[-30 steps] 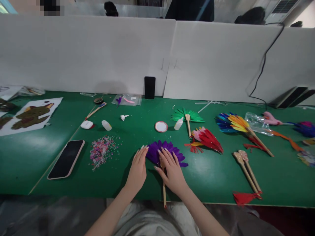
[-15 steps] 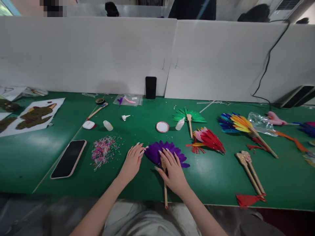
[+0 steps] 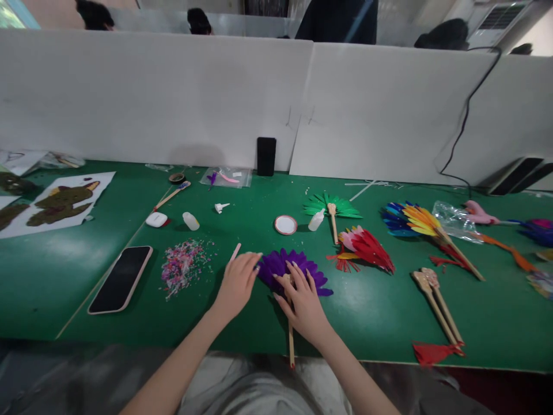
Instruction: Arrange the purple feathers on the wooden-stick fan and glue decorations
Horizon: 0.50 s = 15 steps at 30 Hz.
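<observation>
A fan of purple feathers [image 3: 317,276] on a slim wooden handle [image 3: 291,346] lies at the table's front edge. My right hand [image 3: 305,305] rests over the wooden head of this fan, fingers bent around it and thumb beside the handle, holding it against the table. At the fan's left side is my left hand [image 3: 237,282], closed, its fingertips close to the feathers. A thin pale pink stick [image 3: 235,252] sticks out above its knuckles. The stick's other end is hidden by the fingers.
Left lie a pile of colourful bits [image 3: 184,265] and a phone [image 3: 121,279]. Behind are a small round dish [image 3: 286,225], a white bottle [image 3: 316,219] and a green fan [image 3: 348,207]. A red feather bundle [image 3: 367,248] and two wooden sticks [image 3: 438,305] lie right.
My left hand has turned, its fingers curling closer together, and the pale stick now shows above it. My right index finger has bent in over the fan's wooden head.
</observation>
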{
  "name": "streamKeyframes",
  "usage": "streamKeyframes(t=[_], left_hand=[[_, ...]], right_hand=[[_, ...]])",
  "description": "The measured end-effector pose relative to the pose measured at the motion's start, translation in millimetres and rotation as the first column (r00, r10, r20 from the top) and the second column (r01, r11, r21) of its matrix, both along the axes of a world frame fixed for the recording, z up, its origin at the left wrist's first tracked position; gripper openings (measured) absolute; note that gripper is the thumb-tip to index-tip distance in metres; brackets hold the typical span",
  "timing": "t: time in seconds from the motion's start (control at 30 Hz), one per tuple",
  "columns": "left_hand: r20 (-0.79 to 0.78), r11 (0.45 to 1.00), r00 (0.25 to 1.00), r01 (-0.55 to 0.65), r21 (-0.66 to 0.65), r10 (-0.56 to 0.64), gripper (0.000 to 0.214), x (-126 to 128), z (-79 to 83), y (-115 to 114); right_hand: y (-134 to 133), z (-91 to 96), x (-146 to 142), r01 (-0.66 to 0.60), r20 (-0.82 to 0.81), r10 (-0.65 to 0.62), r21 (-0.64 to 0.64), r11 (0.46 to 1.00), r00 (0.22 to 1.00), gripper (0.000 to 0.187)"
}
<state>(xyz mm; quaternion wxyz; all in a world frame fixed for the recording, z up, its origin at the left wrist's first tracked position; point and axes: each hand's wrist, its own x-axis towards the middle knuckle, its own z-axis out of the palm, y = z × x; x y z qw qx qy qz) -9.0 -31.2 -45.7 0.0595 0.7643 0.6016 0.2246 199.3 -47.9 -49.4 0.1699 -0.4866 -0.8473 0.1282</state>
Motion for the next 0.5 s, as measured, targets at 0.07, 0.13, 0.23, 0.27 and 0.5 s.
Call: streamKeyframes(t=[0.07,0.13,0.23,0.27,0.5], left_hand=[[0.003,0.979,0.983,0.185,-0.080,-0.186,0.042,10,-3.2,-9],[0.002,0.952,0.961,0.274,-0.137,-0.276,0.048,15,-7.2,-18],[0.008,0.947,0.955,0.294,-0.133,-0.295,0.056,14,-11.1,-25],[0.020,0.951,0.958,0.288,-0.116,-0.288,0.057,13,-11.5,-26],[0.013,0.939,0.946,0.324,-0.114,-0.324,0.057,21,-11.4,-14]], right_hand=[[0,0.3,0,0.001,0.002,-0.001,-0.002,1.000,1.000,0.038],[0,0.1,0,-0.001,-0.002,0.001,-0.003,1.000,1.000,0.038],[1,0.2,0,-0.011,-0.014,0.011,-0.004,1.000,1.000,0.039],[1,0.5,0,-0.016,-0.016,0.016,-0.006,1.000,1.000,0.039],[0,1.9,0,-0.015,-0.021,0.015,-0.023,1.000,1.000,0.039]])
